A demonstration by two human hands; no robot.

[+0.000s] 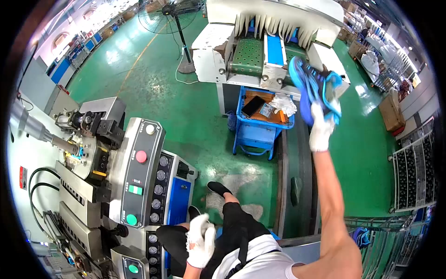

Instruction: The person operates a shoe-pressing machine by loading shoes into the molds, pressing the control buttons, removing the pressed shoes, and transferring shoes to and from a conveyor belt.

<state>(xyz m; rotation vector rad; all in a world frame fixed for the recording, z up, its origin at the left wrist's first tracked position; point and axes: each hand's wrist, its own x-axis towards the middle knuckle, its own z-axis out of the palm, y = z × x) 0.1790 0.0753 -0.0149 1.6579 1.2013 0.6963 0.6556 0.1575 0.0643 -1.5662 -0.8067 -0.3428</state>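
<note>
Stretched far out at the upper right, my right hand (320,128), in a white glove, grips a blue shoe (307,86). The shoe is held in front of the right side of a white machine with green perforated belts (247,56). My left hand (200,241), also gloved in white, is raised over my lap near the control panel. Its fingers are partly curled, and whether anything small is in them cannot be made out.
A grey machine with a button panel (138,172) stands at the left. A blue cart (253,132) holds a phone and cloth. A long conveyor (299,186) runs beside my right arm. A fan (177,42) stands farther back; a rack (415,172) is at the right.
</note>
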